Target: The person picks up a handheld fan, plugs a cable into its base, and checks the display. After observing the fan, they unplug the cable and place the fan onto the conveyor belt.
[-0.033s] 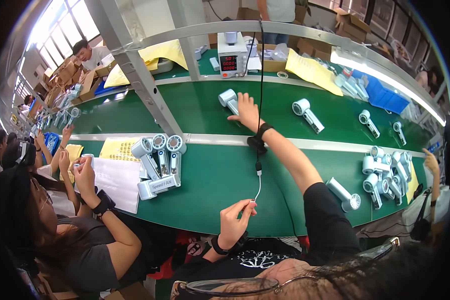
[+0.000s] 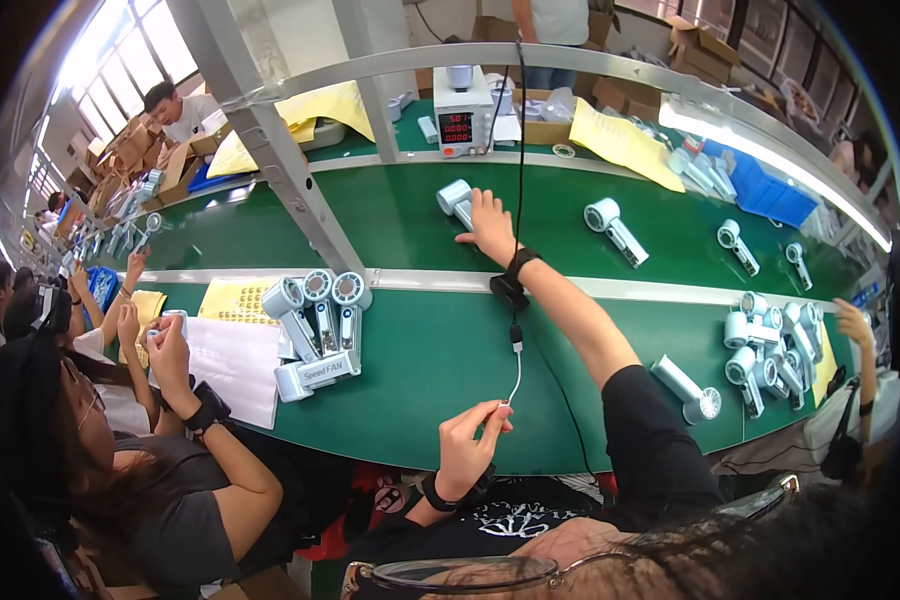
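Between thumb and fingers, my left hand (image 2: 467, 445) pinches the plug end of a short white cable (image 2: 517, 375), above the green bench near its front edge. That cable joins a black cable (image 2: 520, 150) hanging from above. My right hand (image 2: 490, 228) reaches out over the far green belt with fingers stretched and apart. It lies over the handle of a pale blue handheld fan (image 2: 454, 197), partly hiding it; whether the fingers touch the handle is unclear. A loose handheld fan (image 2: 686, 389) lies on the bench right of my right arm.
Several fans (image 2: 318, 325) are grouped at left beside white paper (image 2: 232, 365); another pile (image 2: 765, 345) stands at right. More fans (image 2: 615, 230) lie along the belt. A metal rail (image 2: 430, 280) divides belt and bench. A power supply (image 2: 462, 115) stands behind. A co-worker (image 2: 170, 470) sits close at left.
My right wrist and forearm have shifted slightly left, and the black cable beside them has swung a little. At the far right another person's hand has moved slightly left. My left hand keeps its pinch.
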The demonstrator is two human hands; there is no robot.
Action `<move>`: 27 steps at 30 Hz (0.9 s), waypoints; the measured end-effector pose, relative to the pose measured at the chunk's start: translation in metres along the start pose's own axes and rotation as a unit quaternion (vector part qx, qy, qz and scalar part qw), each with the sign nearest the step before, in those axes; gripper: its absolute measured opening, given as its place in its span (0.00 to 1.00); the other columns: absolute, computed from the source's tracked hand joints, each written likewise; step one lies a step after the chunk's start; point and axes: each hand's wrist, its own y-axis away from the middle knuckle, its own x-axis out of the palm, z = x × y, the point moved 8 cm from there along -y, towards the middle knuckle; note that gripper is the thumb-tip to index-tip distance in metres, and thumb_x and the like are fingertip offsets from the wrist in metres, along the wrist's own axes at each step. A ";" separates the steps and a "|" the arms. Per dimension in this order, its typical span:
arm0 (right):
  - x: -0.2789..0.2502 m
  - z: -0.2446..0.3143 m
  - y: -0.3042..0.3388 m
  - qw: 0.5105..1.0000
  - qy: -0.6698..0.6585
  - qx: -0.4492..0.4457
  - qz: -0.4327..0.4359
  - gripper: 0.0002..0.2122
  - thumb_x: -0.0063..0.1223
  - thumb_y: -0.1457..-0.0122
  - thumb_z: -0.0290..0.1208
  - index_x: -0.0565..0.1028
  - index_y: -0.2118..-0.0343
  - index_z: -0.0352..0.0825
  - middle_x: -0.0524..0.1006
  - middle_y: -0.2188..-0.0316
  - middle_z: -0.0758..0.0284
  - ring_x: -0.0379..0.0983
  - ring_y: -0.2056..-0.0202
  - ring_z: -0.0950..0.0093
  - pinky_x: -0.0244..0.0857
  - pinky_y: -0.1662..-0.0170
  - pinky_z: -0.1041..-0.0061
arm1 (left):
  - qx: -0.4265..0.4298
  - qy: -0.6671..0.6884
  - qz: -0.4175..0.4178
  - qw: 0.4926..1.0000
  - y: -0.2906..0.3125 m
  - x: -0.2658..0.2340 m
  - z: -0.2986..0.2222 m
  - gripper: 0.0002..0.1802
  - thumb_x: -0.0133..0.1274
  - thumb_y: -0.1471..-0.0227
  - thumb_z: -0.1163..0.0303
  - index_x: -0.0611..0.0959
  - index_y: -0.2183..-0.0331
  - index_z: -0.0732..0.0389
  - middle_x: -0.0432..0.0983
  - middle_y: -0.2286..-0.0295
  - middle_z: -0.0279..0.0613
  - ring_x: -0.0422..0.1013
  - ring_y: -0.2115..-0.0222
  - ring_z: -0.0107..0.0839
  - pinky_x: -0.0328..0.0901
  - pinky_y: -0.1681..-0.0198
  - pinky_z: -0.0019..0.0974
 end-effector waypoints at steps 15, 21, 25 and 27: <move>-0.099 -0.095 0.168 0.507 -0.817 0.273 0.014 0.21 0.37 0.38 0.30 0.58 0.45 0.23 0.71 0.55 0.50 0.73 0.55 0.61 0.70 0.53 0.60 | -0.008 0.017 0.047 0.999 0.006 0.027 -0.003 0.07 0.51 0.45 0.77 0.80 0.72 0.71 0.76 0.82 0.41 0.73 0.80 0.25 0.65 0.76 0.25; -0.159 -0.058 0.293 0.451 -0.856 0.254 -0.014 0.20 0.39 0.38 0.33 0.61 0.46 0.27 0.70 0.53 0.55 0.72 0.58 0.67 0.71 0.55 0.65 | -0.032 0.044 0.111 0.992 0.010 0.063 -0.002 0.08 0.49 0.43 0.76 0.79 0.71 0.70 0.74 0.82 0.38 0.71 0.80 0.22 0.63 0.76 0.24; -0.165 -0.047 0.355 0.509 -0.812 0.282 -0.050 0.20 0.48 0.40 0.34 0.62 0.47 0.31 0.69 0.59 0.60 0.69 0.66 0.72 0.69 0.63 0.69 | -0.051 0.057 0.165 0.983 0.017 0.087 -0.008 0.08 0.47 0.42 0.75 0.78 0.70 0.68 0.72 0.81 0.35 0.69 0.79 0.21 0.63 0.75 0.24; -0.180 -0.032 0.363 0.555 -0.787 0.266 -0.049 0.22 0.51 0.42 0.35 0.61 0.47 0.32 0.67 0.63 0.63 0.67 0.69 0.74 0.67 0.66 0.70 | -0.060 0.064 0.201 0.976 0.022 0.097 -0.010 0.08 0.46 0.41 0.75 0.77 0.70 0.68 0.71 0.81 0.34 0.67 0.79 0.20 0.62 0.75 0.24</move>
